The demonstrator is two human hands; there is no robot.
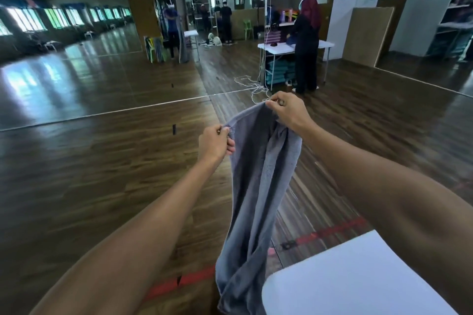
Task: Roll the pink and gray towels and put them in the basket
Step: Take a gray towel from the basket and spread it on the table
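A gray towel (256, 186) hangs lengthwise in the air in front of me, bunched into loose folds. My left hand (216, 142) pinches its top edge at the left corner. My right hand (284, 108) pinches the top edge at the other corner, a little higher and farther away. The towel's lower end drops past the near corner of a white table (358, 276). No pink towel and no basket are in view.
Dark wooden floor (102, 174) spreads all around, with red tape (179, 284) lines on it. A person (307, 41) stands at a white table (327, 45) at the back right beside shelves. A white cord (253, 87) lies on the floor ahead. Mirrors line the far wall.
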